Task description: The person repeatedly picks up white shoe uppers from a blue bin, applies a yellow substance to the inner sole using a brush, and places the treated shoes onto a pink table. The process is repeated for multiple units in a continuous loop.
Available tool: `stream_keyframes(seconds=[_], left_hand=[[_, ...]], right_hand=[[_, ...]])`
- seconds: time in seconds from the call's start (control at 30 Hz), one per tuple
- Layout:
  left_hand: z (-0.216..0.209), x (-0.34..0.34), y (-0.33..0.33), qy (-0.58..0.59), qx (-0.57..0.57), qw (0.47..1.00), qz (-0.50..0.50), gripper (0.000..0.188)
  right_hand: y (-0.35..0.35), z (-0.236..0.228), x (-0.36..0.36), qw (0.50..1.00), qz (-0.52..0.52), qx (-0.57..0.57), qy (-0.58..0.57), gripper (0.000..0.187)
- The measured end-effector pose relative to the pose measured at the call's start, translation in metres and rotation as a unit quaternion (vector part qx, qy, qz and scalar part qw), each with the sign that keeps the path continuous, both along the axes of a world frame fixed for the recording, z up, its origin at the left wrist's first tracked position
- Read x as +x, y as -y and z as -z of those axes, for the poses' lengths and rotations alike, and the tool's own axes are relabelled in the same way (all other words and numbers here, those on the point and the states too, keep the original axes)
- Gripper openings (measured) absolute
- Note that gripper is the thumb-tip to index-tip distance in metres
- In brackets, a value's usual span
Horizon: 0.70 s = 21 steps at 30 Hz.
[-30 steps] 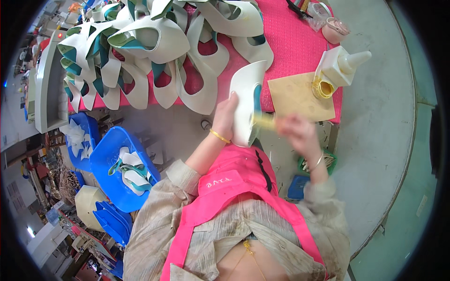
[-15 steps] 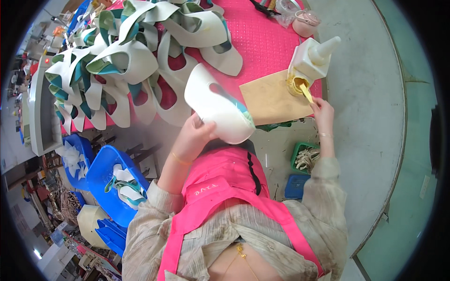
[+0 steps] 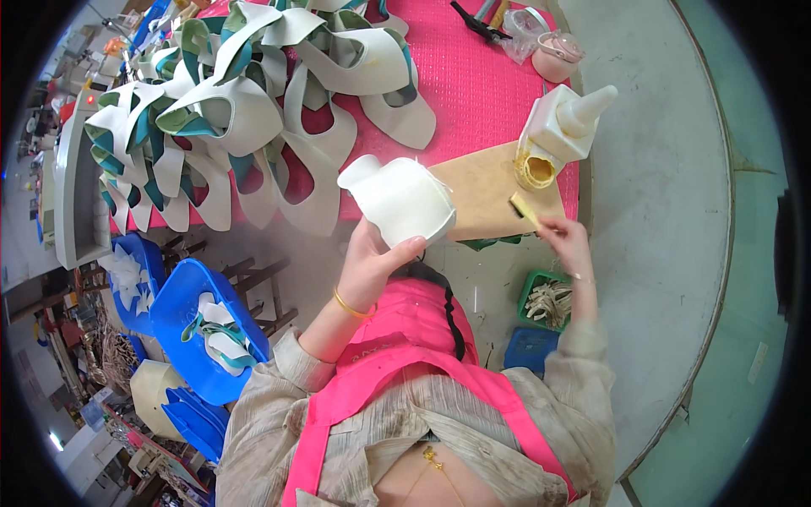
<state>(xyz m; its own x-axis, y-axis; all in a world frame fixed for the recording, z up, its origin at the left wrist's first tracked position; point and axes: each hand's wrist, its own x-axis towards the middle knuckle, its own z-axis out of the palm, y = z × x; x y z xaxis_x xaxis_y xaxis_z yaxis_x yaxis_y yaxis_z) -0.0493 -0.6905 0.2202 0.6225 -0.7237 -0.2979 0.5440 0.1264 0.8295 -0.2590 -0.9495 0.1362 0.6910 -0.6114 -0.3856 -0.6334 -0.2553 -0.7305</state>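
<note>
Left fingers (image 3: 411, 248) clamp the white piece (image 3: 401, 201) mid-frame, likely baring its face. My right fingers (image 3: 554, 226) pinch a yellow brush (image 3: 528, 211).

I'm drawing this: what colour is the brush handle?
The brush handle is yellow, seen in the head view.

You see bright, even light; a small lamp (image 3: 56, 441) glares at eight o'clock, and the wall (image 3: 750, 270) bows at three.
</note>
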Motion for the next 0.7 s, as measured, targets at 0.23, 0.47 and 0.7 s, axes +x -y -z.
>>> stream_keyframes(seconds=[0.23, 0.47, 0.7], left_hand=[[0.001, 0.004, 0.003, 0.071, 0.013, 0.996, 0.056, 0.058], [-0.007, 0.043, -0.006, -0.109, -0.040, 0.993, -0.037, 0.037], [0.000, 0.072, -0.006, -0.179, -0.098, 0.979, 0.005, 0.044]], right_hand=[[-0.065, -0.098, 0.103, 0.943, -0.166, -0.114, 0.264, 0.021], [-0.100, -0.075, 0.081, 0.932, -0.162, -0.159, 0.282, 0.025], [-0.091, -0.055, 0.132, 0.866, -0.240, -0.286, 0.334, 0.028]])
